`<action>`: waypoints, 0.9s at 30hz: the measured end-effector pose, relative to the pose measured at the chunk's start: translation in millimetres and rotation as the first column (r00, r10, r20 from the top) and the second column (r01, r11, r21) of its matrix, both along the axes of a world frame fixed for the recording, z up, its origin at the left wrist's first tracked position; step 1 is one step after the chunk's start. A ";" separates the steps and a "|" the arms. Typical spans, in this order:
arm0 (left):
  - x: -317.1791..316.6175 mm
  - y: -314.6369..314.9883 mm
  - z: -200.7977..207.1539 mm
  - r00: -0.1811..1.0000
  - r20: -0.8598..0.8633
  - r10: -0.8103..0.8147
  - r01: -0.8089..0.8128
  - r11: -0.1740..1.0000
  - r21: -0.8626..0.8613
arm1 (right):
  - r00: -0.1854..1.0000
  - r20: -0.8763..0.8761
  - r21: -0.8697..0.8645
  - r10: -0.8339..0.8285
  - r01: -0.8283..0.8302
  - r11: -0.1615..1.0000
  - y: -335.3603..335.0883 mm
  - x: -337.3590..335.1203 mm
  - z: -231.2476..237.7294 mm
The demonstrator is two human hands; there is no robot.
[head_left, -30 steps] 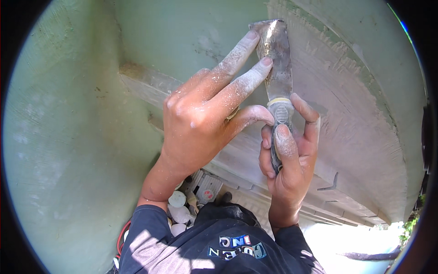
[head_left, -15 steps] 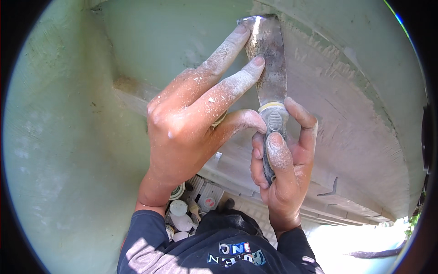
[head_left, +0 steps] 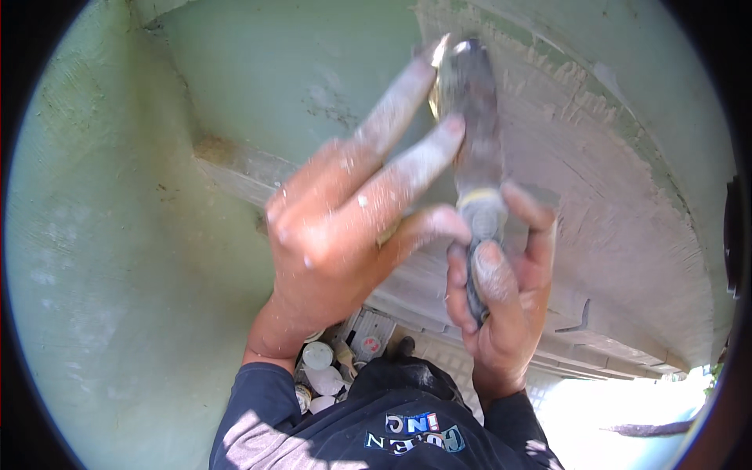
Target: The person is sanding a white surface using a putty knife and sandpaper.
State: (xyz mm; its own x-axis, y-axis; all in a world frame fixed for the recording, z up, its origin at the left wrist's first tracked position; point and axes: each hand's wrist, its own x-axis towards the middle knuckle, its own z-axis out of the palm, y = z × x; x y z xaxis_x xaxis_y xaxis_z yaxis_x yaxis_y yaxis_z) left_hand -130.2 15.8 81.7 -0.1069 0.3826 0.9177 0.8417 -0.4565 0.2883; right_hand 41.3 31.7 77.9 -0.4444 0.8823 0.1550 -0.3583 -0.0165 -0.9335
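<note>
My right hand [head_left: 509, 294] is wrapped round the grey handle of a putty knife [head_left: 479, 129], thumb along its front. The knife points up and away, its metal blade dusty and blurred. My left hand [head_left: 337, 211] reaches across from the left with two fingers stretched out, their tips against the left side of the blade. Its thumb is bent to the knife's handle near the collar. A small pale bit shows between that thumb and the palm, too hidden to name. White powder and crumbs coat both hands.
A pale green curved surface [head_left: 125, 258] rises on the left. A rough greyish coated area [head_left: 603, 211] spreads on the right, with a ledge [head_left: 243, 172] between. Below, several pale tubs [head_left: 317, 356] stand by a grooved board [head_left: 372, 333]. A dark bar [head_left: 658, 430] lies lower right.
Both hands and the putty knife have shifted slightly right and down. The blade has turned, so it looks narrower, with a bright edge near my left fingertip.
</note>
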 end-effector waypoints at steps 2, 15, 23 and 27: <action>-0.4 2.8 3.6 1.000 -0.001 0.003 -0.003 1.000 0.014 | 0.998 -0.028 0.081 -0.059 0.061 0.995 6.7 -10.1 0.2; 5.7 -0.1 -5.3 0.999 -0.031 0.007 -0.007 1.000 0.017 | 1.000 -0.011 0.041 -0.020 0.020 0.999 4.2 0.1 -7.7; 4.9 8.1 -4.3 1.000 -0.008 -0.008 0.008 0.998 0.060 | 0.998 -0.003 0.099 -0.059 0.059 0.993 5.8 -0.6 -2.1; 9.0 7.7 -0.9 1.000 0.000 0.002 -0.002 0.998 0.055 | 0.998 0.019 0.043 -0.053 0.052 0.998 3.7 4.1 7.3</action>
